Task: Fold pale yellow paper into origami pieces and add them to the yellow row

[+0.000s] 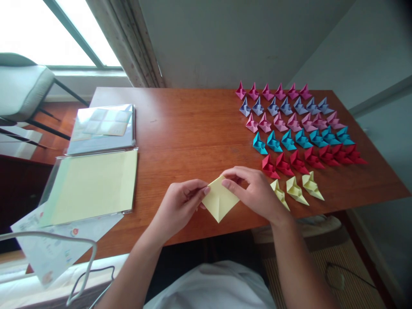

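A pale yellow folded paper (219, 201) with a creased face and a point toward me is held up near the table's front edge. My left hand (185, 204) pinches its left corner between thumb and fingers. On its upper right side, my right hand (249, 189) grips it, the thumb on the front face and the fingers behind the top edge. Just right of my right hand stand three yellow folded paper pieces (296, 191), the leftmost partly hidden by that hand.
Rows of folded pieces in magenta (267, 92), lilac (286, 106), pink (280, 122), teal (289, 140) and red (298, 163) cover the wooden table's (186, 128) right side. Yellow sheets (93, 184), a clear-wrapped pack (103, 128) and a drawn-on paper (64, 244) lie left. A white cable (93, 257) loops at lower left.
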Available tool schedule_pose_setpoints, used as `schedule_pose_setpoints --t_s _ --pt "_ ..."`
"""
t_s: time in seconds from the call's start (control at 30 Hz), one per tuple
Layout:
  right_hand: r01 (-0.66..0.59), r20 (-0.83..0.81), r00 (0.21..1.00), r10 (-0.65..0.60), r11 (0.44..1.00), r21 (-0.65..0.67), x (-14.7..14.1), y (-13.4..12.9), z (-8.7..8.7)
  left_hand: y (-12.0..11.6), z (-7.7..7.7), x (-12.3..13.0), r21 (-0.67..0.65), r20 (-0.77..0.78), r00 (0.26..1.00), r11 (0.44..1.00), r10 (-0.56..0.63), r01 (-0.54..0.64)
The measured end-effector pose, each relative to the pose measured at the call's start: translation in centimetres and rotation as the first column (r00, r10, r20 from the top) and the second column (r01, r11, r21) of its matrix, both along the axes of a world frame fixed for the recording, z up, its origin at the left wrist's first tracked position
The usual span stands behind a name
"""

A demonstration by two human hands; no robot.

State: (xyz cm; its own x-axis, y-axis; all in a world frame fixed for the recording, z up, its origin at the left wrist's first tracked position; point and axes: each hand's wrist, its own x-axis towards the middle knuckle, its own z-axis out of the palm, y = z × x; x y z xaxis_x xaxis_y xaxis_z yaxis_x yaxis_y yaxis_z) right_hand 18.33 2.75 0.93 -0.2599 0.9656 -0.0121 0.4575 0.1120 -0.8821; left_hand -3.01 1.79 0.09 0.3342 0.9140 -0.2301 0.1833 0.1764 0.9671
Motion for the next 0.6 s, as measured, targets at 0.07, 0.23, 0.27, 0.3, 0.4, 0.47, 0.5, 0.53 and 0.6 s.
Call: schedule_pose_setpoints --t_s 0.07,0.23,0.27,0.3,0.4,0.47,0.5,0.53,0.6 --pt "0.014 -0.052 0.999 -0.014 1.0 0.01 -0.7 0.2 0.0 -0.1 0.0 0.3 -0.023 0.026 1.0 1.0 0.015 -0.015" --pt "0.095 -0.159 0.984 -0.083 0.993 0.067 -1.9 0.4 0.1 -0.3 -0.2 1.3 -0.249 0.2 0.959 0.957 0.203 -0.151" --pt "0.121 -0.184 0.977 -0.104 0.989 0.083 -2.1 0.4 0.1 -0.3 -0.2 1.6 -0.29 0.215 0.95 0.944 0.226 -0.158" --pt "0.153 -0.205 0.97 -0.131 0.983 0.1 -2.2 0.3 0.2 -0.4 -0.2 1.9 -0.315 0.224 0.945 0.936 0.237 -0.16" --pt "0.257 -0.226 0.948 -0.224 0.958 0.128 -2.3 0.3 0.5 -0.8 0.0 2.6 -0.313 0.24 0.943 0.938 0.228 -0.148" --pt "0.319 -0.223 0.932 -0.285 0.938 0.136 -2.3 0.3 0.6 -0.9 0.2 2.9 -0.298 0.239 0.949 0.946 0.204 -0.128" --pt "0.345 -0.225 0.924 -0.31 0.928 0.14 -2.3 0.3 0.6 -1.0 0.3 2.9 -0.292 0.231 0.955 0.95 0.184 -0.113" --pt "0.368 -0.23 0.915 -0.331 0.919 0.142 -2.3 0.4 0.5 -1.0 0.4 2.9 -0.285 0.218 0.962 0.954 0.162 -0.096" --pt "0.404 -0.249 0.898 -0.364 0.905 0.133 -2.3 0.5 0.1 -1.1 0.5 2.5 -0.262 0.184 0.975 0.962 0.121 -0.07"
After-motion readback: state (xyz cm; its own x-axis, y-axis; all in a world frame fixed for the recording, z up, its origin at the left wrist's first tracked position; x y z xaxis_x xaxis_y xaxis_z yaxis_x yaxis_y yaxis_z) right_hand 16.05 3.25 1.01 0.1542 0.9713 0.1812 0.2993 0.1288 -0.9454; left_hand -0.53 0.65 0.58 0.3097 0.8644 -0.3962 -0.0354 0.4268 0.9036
